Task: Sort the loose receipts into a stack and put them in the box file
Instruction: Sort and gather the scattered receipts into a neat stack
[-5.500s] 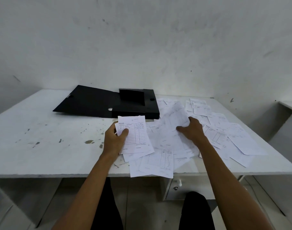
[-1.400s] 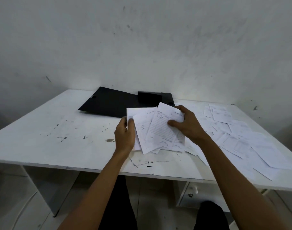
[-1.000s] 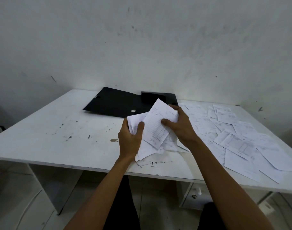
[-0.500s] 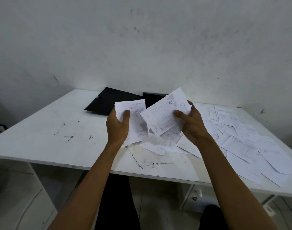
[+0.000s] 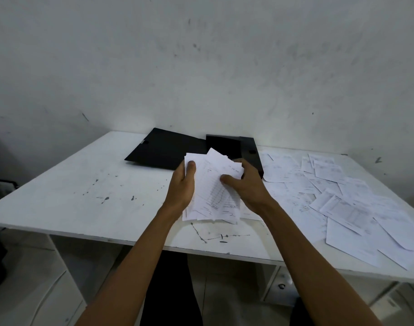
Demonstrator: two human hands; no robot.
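- While both bare hands clasp it, an uneven bundle of white printed paper receipts [image 5: 213, 194] stands tilted over the near middle of the scuffed white rectangular table [image 5: 72, 196]. Its sheets are fanned and out of line at the top.
- The person's left hand [image 5: 181, 187] grips the bundle's left edge, with the thumb pressed on the front sheet and the fingers hidden behind the paper.
- The right hand [image 5: 246, 184] grasps the right edge, its thumb laid across the front sheet and its fingers curled round the back.
- Whether the bundle's lower edge touches the tabletop cannot be told.
- A black box file [image 5: 168, 148] lies open at the far side of the table, close to the wall, directly behind the bundle. Its flat cover is spread to the left and its boxed half sits to the right.
- Many loose white printed receipts [image 5: 337, 205] lie flat and overlapping across the right half of the table, from beside the box file to the near edge.
- Dark specks and scratch marks mottle the left and near parts of the tabletop.
- A stained, pale plaster wall [image 5: 201, 67] rises behind the table.
- Below the tabletop a small drawer knob [image 5: 282, 286] shows, to the right of the person's dark-clad legs [image 5: 168, 290].
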